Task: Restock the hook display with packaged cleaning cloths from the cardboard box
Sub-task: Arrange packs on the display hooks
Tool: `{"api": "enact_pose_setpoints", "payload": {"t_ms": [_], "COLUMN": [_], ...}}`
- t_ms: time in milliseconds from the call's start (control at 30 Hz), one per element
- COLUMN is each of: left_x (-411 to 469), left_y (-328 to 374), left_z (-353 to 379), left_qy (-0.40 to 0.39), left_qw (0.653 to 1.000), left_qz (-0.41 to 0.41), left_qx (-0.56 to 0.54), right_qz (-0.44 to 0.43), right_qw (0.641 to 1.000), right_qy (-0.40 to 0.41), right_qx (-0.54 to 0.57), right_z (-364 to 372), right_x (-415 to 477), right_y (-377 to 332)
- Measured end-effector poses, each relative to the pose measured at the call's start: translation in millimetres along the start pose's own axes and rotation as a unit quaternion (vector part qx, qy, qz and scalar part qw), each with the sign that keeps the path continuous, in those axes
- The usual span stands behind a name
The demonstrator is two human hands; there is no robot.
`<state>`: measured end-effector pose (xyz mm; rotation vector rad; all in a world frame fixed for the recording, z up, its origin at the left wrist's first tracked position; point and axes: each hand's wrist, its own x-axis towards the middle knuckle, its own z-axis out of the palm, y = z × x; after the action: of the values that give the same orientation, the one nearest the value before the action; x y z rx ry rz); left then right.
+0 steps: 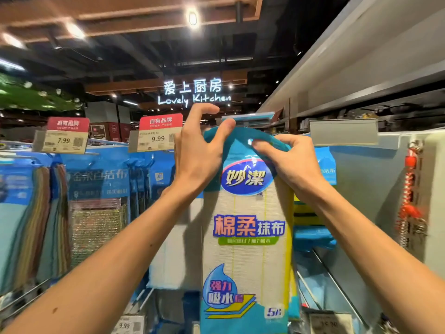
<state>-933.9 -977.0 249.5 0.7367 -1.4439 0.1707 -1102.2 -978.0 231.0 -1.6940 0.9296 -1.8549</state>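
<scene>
- cloth pack point(245, 225) is at centre frame, long axis vertical, printed face to camera, hanging between both forearms.
- left hand point(199, 155) pinches the left of the blue header, thumb on the front, index finger lifted clear above.
- right hand point(291, 162) pinches the header's right side, fingertips just beside the hang hole point(250, 142). right is the nearer hand to the hole.
- hook tip can't be made out. pale-blue label strip point(248, 116) sits just above and behind the header, so the hole probably goes up and away from the person.
- hanging packs point(96, 189) crowd the left, under the 9.99 price tag point(156, 138).
- grey label holder point(344, 131) at upper right is near the right hand, a possible snag.
- cardboard box is not in view.
</scene>
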Motion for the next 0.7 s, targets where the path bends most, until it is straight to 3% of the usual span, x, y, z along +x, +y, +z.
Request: {"api": "enact_pose_setpoints", "payload": {"t_ms": [167,300,467,700], "left_x": [3.5,-1.5,-3.4,-3.6], "left_y": [0.9,-1.3,-17.1,-25.7], "left_z": [6.8,8.5,5.4,0.6], "left_qy": [0.023,0.033,-0.005,-0.085], "left_qw": [1.000,0.995,0.974,0.940], "left_qz": [0.013,0.087,0.211,0.248], "left_qx": [0.002,0.031,0.080,0.220], "right_qz": [0.012,0.038,0.020,-0.019], "right_qw": [0.999,0.996,0.987,0.964], "right_qy": [-0.013,-0.018,0.020,0.047], "right_qx": [-0.034,-0.078,-0.156,-0.262], "right_z": [-0.4,1.6,6.7,7.5], "right_x": [6.7,17.1,25.7,30.8], "right_y": [-2.2,-6.9,-11.0,5.0]}}
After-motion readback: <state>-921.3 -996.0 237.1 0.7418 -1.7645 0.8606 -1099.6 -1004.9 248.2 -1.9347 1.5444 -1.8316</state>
